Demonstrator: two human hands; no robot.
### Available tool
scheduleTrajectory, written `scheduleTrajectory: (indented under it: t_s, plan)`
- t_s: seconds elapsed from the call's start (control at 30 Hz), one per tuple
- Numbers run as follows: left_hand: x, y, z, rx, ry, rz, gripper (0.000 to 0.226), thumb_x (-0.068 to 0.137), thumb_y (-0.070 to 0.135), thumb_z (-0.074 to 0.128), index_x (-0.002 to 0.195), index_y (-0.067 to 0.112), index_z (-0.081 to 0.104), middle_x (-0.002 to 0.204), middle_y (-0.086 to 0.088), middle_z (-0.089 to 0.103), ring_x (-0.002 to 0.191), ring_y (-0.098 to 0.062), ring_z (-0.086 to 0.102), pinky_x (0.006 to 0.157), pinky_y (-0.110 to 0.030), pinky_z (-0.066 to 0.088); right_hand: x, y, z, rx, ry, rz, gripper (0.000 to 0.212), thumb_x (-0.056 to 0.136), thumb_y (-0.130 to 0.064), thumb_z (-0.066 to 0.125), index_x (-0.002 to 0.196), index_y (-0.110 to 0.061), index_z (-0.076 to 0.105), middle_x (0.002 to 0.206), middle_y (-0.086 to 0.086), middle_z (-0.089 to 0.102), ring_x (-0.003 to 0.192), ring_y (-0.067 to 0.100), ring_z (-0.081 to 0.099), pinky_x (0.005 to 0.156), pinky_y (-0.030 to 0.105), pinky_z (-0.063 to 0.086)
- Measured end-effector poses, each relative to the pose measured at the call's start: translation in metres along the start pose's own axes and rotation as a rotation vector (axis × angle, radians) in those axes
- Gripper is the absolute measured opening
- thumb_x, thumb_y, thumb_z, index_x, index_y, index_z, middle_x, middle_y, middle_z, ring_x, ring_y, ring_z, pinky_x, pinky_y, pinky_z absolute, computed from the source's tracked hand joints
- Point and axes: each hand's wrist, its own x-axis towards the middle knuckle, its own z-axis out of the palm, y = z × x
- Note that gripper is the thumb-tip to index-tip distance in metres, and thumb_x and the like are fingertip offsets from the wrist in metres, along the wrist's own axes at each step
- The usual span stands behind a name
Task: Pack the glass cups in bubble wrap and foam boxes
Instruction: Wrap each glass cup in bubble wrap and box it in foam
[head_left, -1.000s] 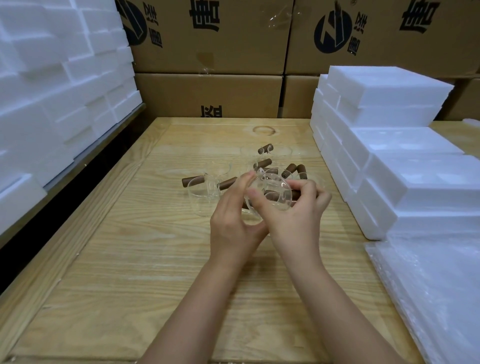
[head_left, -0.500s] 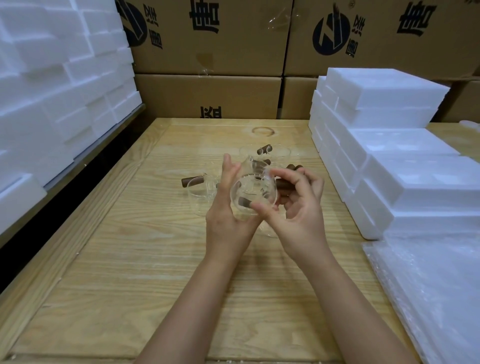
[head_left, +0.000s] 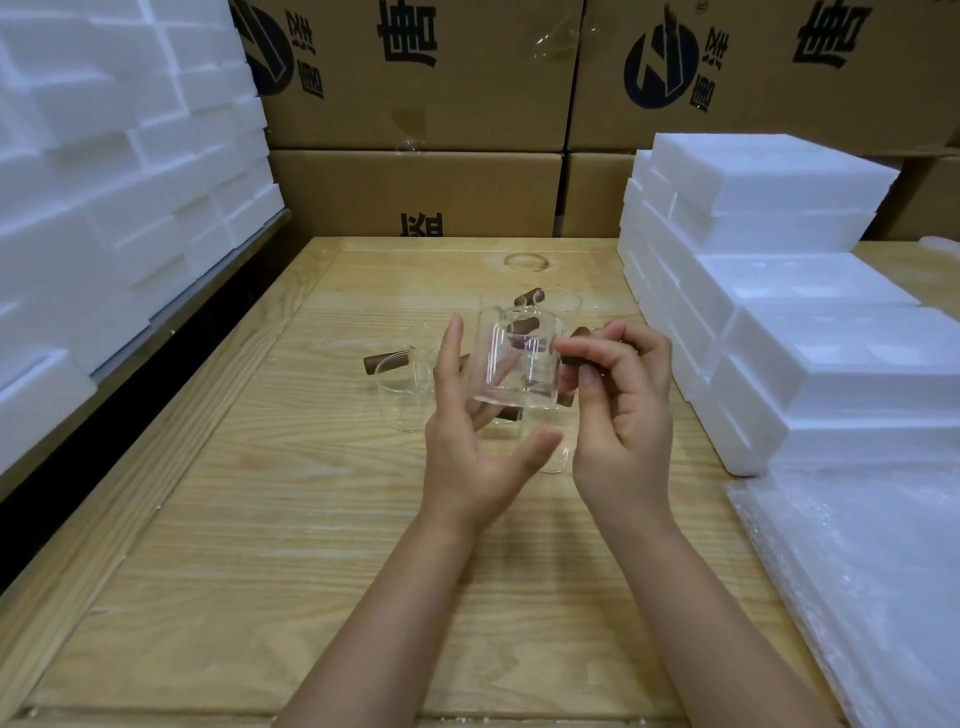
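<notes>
**First cup in hand, nothing wrapped yet**

Pinches the brown handle (head_left: 582, 353) of one glass cup (head_left: 519, 358) with the right hand (head_left: 623, 410), fingers and thumb curled round it. Holds the cup roughly upright in the air above the worktop (head_left: 260, 519). Spreads the left hand (head_left: 467, 441) open just beside the cup's left wall, fingers straight, thumb reaching out below the base. Cannot tell whether the fingertips touch the glass. Looks like a check or a turn of the cup before wrapping.

Behind and below the held cup, on the worktop: a loose cluster of other cups (head_left: 400, 384) with the same brown handles. Too clear and too overlapped to count. No wrap visible on any of them.

To the right, near the front edge: a pile of bubble wrap sheets (head_left: 857, 571), well apart from both hands. Beyond it, stacks of white foam boxes (head_left: 831, 364), closed as far as can be seen, none set out in front of the hands. More white foam (head_left: 104, 182) stacked along the left, cardboard cartons (head_left: 415, 192) at the back.

Judged from this layout: at the very start of the packing. Done, at most: one cup lifted out of the cluster. Left to do:
- fetching a sheet
- rolling this cup in it
- seating the cup in a foam box and closing it
- repeating all of that for every cup on the worktop
</notes>
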Motion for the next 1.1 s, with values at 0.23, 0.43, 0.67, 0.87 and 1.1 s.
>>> scheduleTrajectory:
  t_s: [0.23, 0.43, 0.67, 0.87, 1.1]
  plan:
    - [0.000, 0.005, 0.003, -0.009, 0.116, -0.021, 0.055, 0.084, 0.042, 0.060, 0.133, 0.035, 0.035, 0.112, 0.027, 0.066, 0.096, -0.003, 0.068, 0.075, -0.038, 0.060, -0.002, 0.004, 0.000, -0.073, 0.002, 0.015, 0.030, 0.093, 0.004, 0.046, 0.101, -0.017, 0.065, 0.112, -0.011, 0.040, 0.091, 0.023, 0.055, 0.084, 0.025, 0.048]
    - [-0.002, 0.006, 0.007, -0.048, 0.195, -0.067, 0.055, 0.080, 0.044, 0.063, 0.130, 0.040, 0.040, 0.109, 0.016, 0.070, 0.103, -0.044, 0.062, 0.076, -0.020, 0.055, -0.016, -0.011, 0.016, 0.068, 0.113, 0.196, 0.019, 0.089, -0.023, 0.061, 0.107, -0.029, 0.061, 0.129, 0.001, 0.033, 0.098, -0.001, 0.059, 0.089, 0.019, 0.050]
    - [-0.005, 0.007, 0.019, -0.056, 0.200, -0.038, 0.065, 0.077, 0.036, 0.071, 0.132, 0.041, 0.038, 0.137, 0.004, 0.052, 0.115, -0.014, 0.063, 0.092, -0.043, 0.055, -0.020, -0.015, 0.023, 0.170, 0.076, 0.408, 0.055, 0.063, -0.047, 0.077, 0.114, -0.042, 0.057, 0.132, -0.006, 0.039, 0.107, 0.012, 0.062, 0.093, 0.027, 0.052]
    - [-0.003, 0.000, 0.019, 0.000, 0.209, 0.004, 0.073, 0.073, 0.026, 0.078, 0.133, 0.038, 0.037, 0.143, 0.001, 0.046, 0.123, -0.008, 0.056, 0.097, -0.041, 0.051, -0.014, -0.007, 0.022, 0.305, 0.025, 0.447, 0.057, 0.070, -0.020, 0.082, 0.117, -0.039, 0.055, 0.118, -0.006, 0.056, 0.096, 0.006, 0.066, 0.082, 0.021, 0.053]
    - [-0.003, 0.004, 0.013, -0.161, 0.175, -0.009, 0.054, 0.086, 0.030, 0.054, 0.136, 0.023, 0.037, 0.131, 0.000, 0.056, 0.125, -0.018, 0.054, 0.105, -0.043, 0.045, -0.006, -0.003, 0.016, 0.781, -0.013, 0.655, 0.064, 0.068, -0.029, 0.077, 0.127, -0.023, 0.054, 0.129, 0.006, 0.062, 0.115, 0.023, 0.062, 0.093, 0.033, 0.052]
